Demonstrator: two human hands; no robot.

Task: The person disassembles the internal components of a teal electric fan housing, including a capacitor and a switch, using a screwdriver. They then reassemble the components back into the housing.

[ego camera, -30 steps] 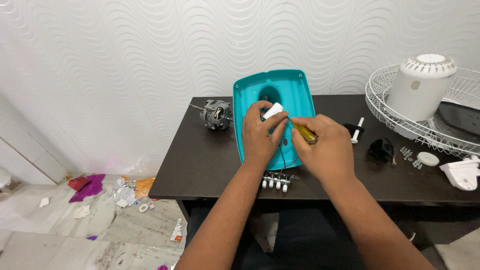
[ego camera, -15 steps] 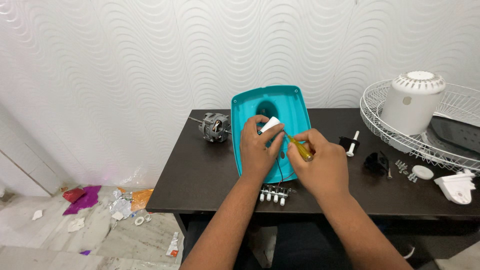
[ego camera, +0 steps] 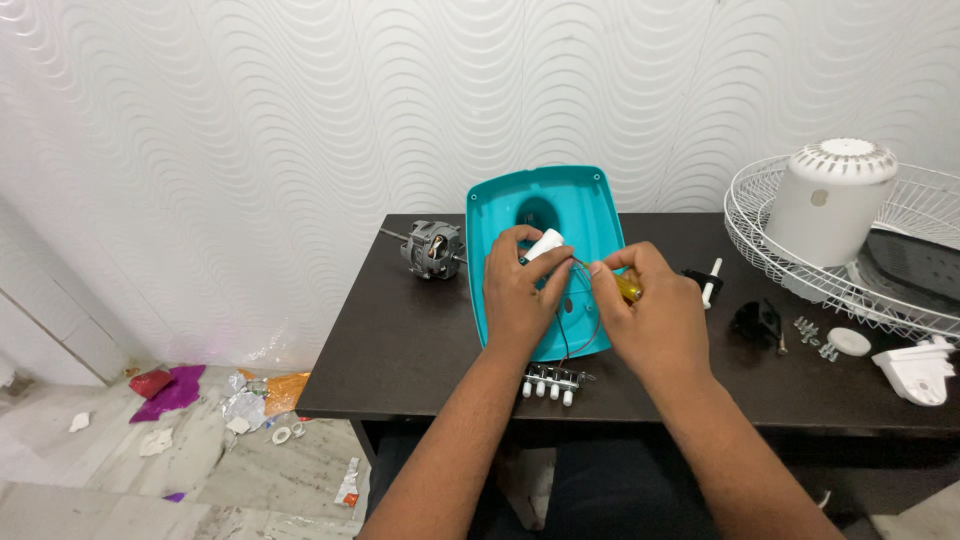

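A small white part (ego camera: 546, 244) is pinched by the left hand (ego camera: 520, 290) over the teal plastic base (ego camera: 545, 205) lying on the dark table (ego camera: 400, 350). A yellow-handled screwdriver (ego camera: 628, 287) is gripped in the closed right hand (ego camera: 650, 315), just beside it.

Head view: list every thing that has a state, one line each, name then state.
Teal housing: propped tilted on the dark table, hollow side facing the camera.
White part: held in left hand.
Yellow-handled tool: gripped in right hand.
Motor: detached, lying on table.
Switch bank: loose, wired to housing.
Wire guard: lying flat.
White motor cover: resting upright in guard.
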